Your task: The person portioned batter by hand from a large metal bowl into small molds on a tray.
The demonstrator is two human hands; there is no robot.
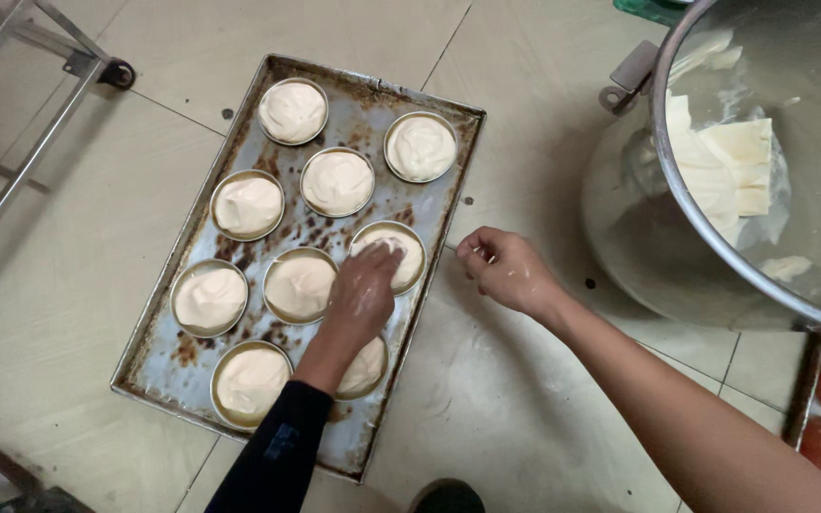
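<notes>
In the head view, the batter in a round tin [389,256] at the tray's three o'clock edge is being touched by the left hand [365,290], fingers together, seemingly to level it. The right hand [505,271] is being held loosely curled, empty, above the tiled floor [525,399], clear of the worn baking tray [192,370]. A steel mixing bowl [772,161] is sitting at two o'clock.
</notes>
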